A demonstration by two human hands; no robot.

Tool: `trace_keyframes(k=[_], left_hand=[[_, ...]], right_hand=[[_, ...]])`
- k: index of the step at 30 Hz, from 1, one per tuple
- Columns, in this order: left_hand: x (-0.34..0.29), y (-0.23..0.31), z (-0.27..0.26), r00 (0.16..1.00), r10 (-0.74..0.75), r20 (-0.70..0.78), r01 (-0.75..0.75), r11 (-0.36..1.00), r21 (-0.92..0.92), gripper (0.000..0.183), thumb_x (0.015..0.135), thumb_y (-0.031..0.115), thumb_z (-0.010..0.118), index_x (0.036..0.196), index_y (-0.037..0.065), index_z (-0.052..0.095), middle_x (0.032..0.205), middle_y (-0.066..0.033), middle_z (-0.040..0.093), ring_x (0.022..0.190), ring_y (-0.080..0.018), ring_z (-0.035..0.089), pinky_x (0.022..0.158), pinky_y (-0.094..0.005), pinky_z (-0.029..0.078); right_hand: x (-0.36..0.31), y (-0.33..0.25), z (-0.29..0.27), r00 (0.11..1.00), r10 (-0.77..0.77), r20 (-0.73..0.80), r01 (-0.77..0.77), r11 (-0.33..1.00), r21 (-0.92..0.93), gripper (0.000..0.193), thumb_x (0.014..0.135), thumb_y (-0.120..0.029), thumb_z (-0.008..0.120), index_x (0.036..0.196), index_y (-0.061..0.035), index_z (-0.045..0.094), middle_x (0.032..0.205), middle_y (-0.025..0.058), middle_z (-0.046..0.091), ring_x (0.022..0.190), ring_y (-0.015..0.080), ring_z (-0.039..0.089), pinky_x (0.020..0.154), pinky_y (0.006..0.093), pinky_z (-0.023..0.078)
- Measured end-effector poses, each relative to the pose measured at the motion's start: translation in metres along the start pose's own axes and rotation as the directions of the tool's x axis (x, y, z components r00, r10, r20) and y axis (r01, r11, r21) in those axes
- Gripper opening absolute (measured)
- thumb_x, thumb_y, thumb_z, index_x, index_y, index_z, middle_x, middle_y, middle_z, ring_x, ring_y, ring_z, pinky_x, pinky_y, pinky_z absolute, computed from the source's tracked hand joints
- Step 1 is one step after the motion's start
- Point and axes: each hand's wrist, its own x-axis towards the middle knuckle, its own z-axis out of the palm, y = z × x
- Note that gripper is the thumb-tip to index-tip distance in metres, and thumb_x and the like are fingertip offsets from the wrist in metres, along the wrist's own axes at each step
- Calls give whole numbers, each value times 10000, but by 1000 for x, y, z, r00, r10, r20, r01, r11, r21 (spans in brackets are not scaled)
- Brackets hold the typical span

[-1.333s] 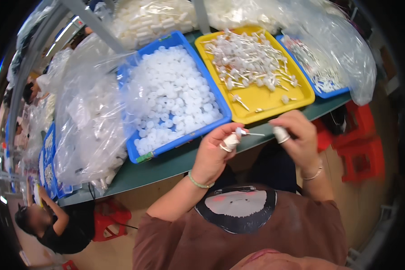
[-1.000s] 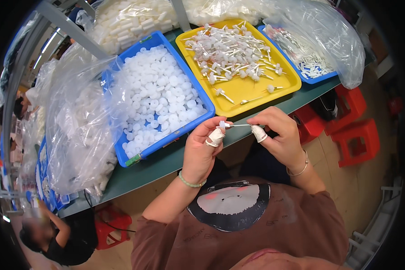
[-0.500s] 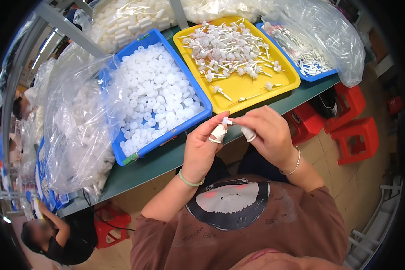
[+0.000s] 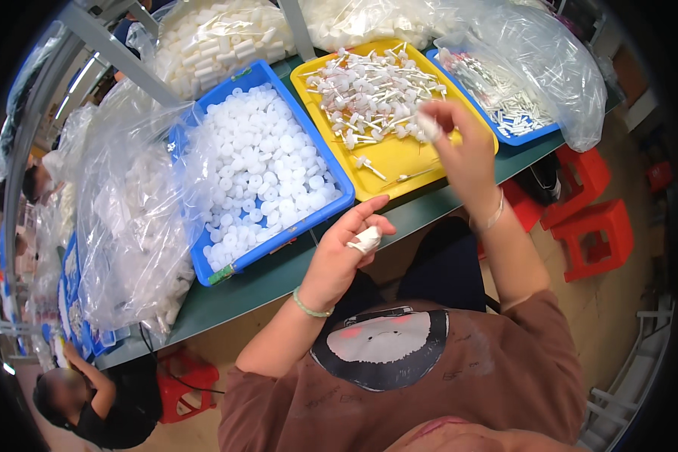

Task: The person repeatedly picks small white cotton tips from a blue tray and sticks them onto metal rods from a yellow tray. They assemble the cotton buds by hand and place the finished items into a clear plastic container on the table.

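A: How does your left grip stand?

B: Your left grip (image 4: 342,247) is slightly parted at the fingertips, with nothing visible between them. A white cover (image 4: 366,239) wraps the thumb.

A: And the right?

B: Your right grip (image 4: 468,154) is over the right side of a yellow tray (image 4: 407,160), beyond and to the right of your left grip. Its fingers are curled and blurred; whether they hold anything, you cannot tell.

A: Where are the white stemmed pieces?

B: The stemmed pieces (image 4: 380,94) lie heaped in that tray, just left of your right fingertips. A few lie nearer your left grip, apart from the heap.

A: What else surrounds your hands?

B: Left of your left grip, a blue tray (image 4: 348,194) holds white discs (image 4: 264,166). Right of your right grip, a smaller blue tray holds short white tubes (image 4: 516,118). All three trays rest on a green desk (image 4: 233,295).
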Motion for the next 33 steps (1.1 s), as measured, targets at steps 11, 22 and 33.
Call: trace_keyframes(k=[11,22,33], left_hand=[[-1,0,-13,995,-101,7,99,965,-241,280,872,-44,499,1145,10,527,1236,-110,520,1136,-159,522,968,-271,443],[2,1,-10,999,-37,24,41,978,-203,357,932,25,485,1279,-53,463,1321,-164,487,1223,-237,499,1006,-277,434],[-2,-3,-14,998,1,57,9,984,-177,333,934,116,553,1236,-19,521,1204,-147,586,999,-168,624,865,-273,519]], right_hand=[[46,16,-23,573,28,819,133,983,-126,189,721,-54,683,906,-18,672,832,121,652,753,250,616,683,339,486],[45,14,10,470,76,880,276,934,-228,95,713,-65,665,780,-16,619,800,110,634,767,298,608,692,371,476],[40,24,4,554,-101,826,333,937,-109,78,704,-58,653,769,-20,634,805,123,640,801,313,606,722,393,475]])
